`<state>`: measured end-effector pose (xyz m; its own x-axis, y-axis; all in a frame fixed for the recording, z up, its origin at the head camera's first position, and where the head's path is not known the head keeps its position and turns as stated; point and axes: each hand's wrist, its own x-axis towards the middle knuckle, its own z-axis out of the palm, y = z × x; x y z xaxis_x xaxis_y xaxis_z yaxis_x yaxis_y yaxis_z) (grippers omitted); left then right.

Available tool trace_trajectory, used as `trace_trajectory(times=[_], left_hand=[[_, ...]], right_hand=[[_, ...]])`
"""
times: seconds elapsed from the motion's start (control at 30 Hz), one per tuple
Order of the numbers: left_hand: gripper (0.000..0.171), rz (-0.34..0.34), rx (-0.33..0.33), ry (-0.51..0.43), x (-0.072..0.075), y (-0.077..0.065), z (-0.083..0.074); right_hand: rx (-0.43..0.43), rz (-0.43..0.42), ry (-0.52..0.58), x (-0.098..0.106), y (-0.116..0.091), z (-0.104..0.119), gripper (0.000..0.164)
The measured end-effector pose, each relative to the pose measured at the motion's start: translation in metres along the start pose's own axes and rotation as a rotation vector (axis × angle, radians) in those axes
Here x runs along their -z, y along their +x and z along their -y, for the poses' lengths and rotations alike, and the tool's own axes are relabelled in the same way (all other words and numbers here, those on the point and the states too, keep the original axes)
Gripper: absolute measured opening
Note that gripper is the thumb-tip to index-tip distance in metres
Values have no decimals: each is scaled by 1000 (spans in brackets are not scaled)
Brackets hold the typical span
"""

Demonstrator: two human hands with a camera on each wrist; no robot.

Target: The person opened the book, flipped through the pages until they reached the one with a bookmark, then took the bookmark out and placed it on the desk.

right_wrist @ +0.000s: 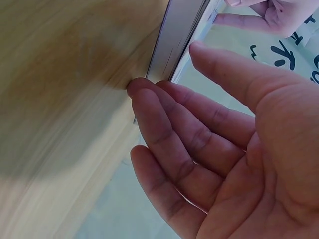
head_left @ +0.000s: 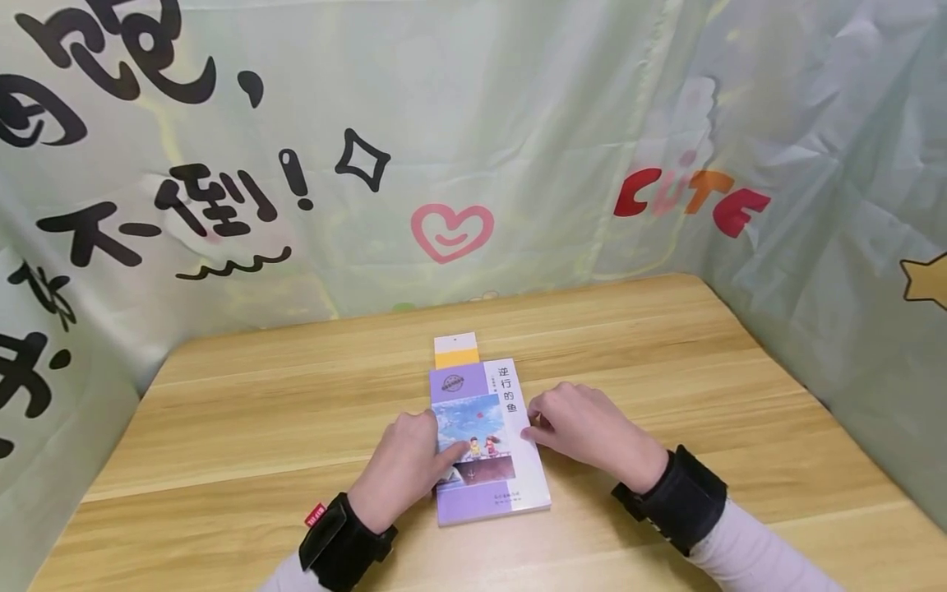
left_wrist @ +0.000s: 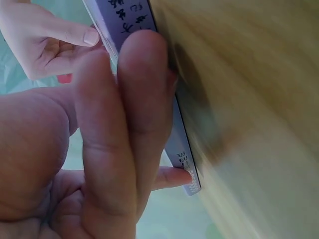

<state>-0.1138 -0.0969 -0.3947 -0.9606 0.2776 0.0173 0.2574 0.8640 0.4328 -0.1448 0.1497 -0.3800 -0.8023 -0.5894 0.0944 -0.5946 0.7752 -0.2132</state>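
A book (head_left: pixel 528 469) with a purple and white cover and a picture of two small figures under a blue sky lies on the wooden table. From beyond its top edge shows a white and yellow card (head_left: pixel 456 355); its lower part is hidden. My left hand (head_left: pixel 403 460) holds the book's left side, thumb on the cover picture and fingers along the purple spine (left_wrist: pixel 132 17). At the right side, my right hand (head_left: pixel 592 427) has its thumb at the cover's edge and curled fingertips (right_wrist: pixel 142 87) against the page edges (right_wrist: pixel 177 35).
The wooden table (head_left: pixel 296 395) extends around the book on all sides. Behind it and at both sides hangs a pale green cloth (head_left: pixel 518 123) with printed lettering, a pink heart and a star. Both wrists wear black bands (head_left: pixel 681 497).
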Motion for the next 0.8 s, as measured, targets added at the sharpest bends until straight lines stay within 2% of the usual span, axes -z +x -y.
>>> trace_trajectory(times=[0.13, 0.37, 0.6, 0.8], left_hand=[[42, -2, -5, -2, 0, -1, -2], [40, 6, -15, -20, 0, 0, -7], [43, 20, -34, -74, -1, -1, -8], [40, -3, -53, -55, 0, 0, -5]], right_hand=[[-3, 1, -3, 1, 0, -1, 19], [-25, 2, -10, 4, -1, -5, 16], [-33, 6, -27, 5, 0, -9, 17], [-50, 8, -19, 5, 0, -11, 13]])
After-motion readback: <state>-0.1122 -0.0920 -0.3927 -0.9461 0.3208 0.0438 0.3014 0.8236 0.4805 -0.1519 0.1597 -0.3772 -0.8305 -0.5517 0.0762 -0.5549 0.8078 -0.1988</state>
